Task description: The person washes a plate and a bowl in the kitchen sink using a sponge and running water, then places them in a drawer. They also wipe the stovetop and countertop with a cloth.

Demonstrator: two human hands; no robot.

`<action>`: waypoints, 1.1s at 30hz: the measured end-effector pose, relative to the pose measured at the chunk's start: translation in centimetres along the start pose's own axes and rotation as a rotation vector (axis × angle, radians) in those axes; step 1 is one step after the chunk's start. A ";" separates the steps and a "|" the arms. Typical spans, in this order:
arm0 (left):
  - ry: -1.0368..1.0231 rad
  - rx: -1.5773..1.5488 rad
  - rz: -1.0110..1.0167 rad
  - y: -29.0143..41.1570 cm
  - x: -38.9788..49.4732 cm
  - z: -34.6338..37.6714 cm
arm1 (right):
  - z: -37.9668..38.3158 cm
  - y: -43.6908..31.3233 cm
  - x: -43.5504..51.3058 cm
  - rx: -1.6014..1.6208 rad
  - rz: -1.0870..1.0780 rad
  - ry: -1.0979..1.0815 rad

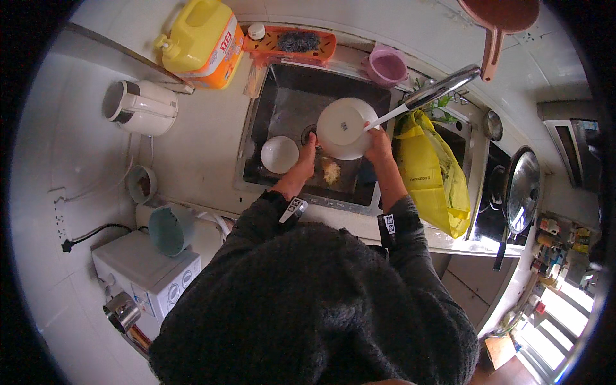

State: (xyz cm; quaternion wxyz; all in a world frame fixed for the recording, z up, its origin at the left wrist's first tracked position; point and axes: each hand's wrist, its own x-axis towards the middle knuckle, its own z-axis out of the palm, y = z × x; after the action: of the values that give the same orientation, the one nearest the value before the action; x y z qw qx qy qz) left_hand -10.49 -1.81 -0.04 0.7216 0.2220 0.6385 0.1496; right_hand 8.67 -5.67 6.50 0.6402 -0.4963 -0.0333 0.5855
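Note:
A white dish (339,127) is held over the sink (293,96), its underside and foot ring facing up. My right hand (379,144) grips its right rim. My left hand (304,161) is at the dish's lower left edge, thumb visible, the other fingers mostly hidden behind the rim. Above the dish reaches the white end of a chrome faucet spout (442,89); whether water runs I cannot tell. A white bowl (279,154) rests in the sink, left of my left hand. Pale yellowish food scraps (331,172) lie on the sink bottom between my wrists.
A yellow plastic bag (428,178) stands right of the sink. Behind are a pink basin (386,66), an orange tray (264,44) with a steel-wool scourer (298,42), and a yellow jug (204,43). A white electric kettle (147,107) is left; a lidded pan (522,190) is right.

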 end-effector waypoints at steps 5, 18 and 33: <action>-0.391 -0.501 0.075 3.2 -1.8 0.4 | 0.8 0.5 -1.8 0.039 0.018 0.005; -0.796 -0.162 0.098 0.8 -1.3 3.6 | 0.4 -2.3 -6.7 -0.321 -0.060 0.039; -0.502 -0.185 0.034 4.7 -2.8 2.4 | -0.5 -1.9 -8.0 -0.303 0.073 0.140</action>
State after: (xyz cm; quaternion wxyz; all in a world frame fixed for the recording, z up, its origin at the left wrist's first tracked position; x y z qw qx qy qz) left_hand -8.17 0.54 4.96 0.8719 0.1961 0.4192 0.1599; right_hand 7.83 -11.88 11.80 0.5373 -0.6276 -0.0584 0.5605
